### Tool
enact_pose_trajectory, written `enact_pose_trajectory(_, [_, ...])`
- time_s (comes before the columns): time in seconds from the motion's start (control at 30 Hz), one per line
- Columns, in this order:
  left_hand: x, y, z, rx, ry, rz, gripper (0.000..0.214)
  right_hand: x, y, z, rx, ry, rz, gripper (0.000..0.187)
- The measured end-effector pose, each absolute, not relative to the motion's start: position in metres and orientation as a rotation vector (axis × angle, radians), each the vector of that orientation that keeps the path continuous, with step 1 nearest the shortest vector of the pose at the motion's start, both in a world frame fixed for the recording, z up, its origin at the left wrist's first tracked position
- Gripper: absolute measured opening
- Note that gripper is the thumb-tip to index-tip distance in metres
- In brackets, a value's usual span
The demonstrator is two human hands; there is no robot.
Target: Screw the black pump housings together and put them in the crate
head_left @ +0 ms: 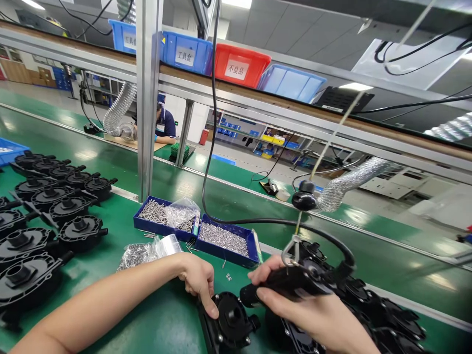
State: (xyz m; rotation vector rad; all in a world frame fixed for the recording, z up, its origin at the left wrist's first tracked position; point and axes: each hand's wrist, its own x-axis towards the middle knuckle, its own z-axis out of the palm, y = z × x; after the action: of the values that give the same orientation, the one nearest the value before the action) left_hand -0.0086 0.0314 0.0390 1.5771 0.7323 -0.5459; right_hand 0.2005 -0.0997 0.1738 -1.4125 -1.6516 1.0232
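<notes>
A round black pump housing [233,319] with a short central spout and screws around its rim is on the green bench. My left hand [199,280] grips its upper left edge, thumb on top and the other fingers curled. My right hand [302,309] is wrapped round a black electric screwdriver [291,282], which hangs from a metal hook and cord. The screwdriver's nose points left, just above and to the right of the housing; I cannot make out its bit. A few small nuts [228,277] lie loose behind the housing.
Blue trays of screws [153,214] and of nuts [224,237] stand behind my hands, beside a bag of metal parts [147,253]. Black housings fill the left [79,228] and right [387,314]. A black cable [210,172] hangs ahead; a person [165,123] sits across the line.
</notes>
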Motion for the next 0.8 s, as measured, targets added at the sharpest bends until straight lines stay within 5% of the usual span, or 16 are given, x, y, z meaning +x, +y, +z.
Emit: enact_pose_trajectory(0.8, [0.001, 0.016, 0.058, 1.689, 0.92, -0.392, 0.067, 0.161, -0.099, 0.159, -1.086, -1.522, 0.801, 0.014])
